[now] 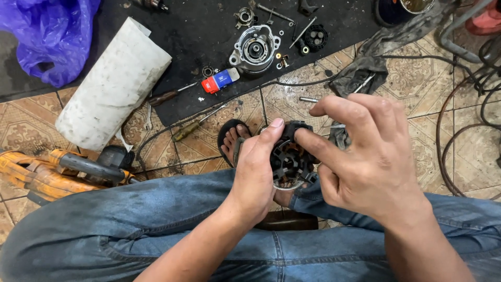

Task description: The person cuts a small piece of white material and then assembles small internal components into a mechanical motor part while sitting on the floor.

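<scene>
A round, dark, greasy motor part (288, 162) with metal segments inside is held above my jeans-clad knees. My left hand (255, 175) grips it from the left, thumb pressed on its top edge. My right hand (368, 156) comes in from the right, with fingertips pinching a small black piece at the part's upper rim. Most of the part's right side is hidden behind my right fingers.
On the black mat (198, 31) lie a silver motor housing (254, 50), a red, white and blue box (219, 81), small screws and a black gear-like part (315, 37). Screwdrivers (172, 95) lie beside a white roll (112, 86); an orange power tool (47, 172) is at left, cables at right.
</scene>
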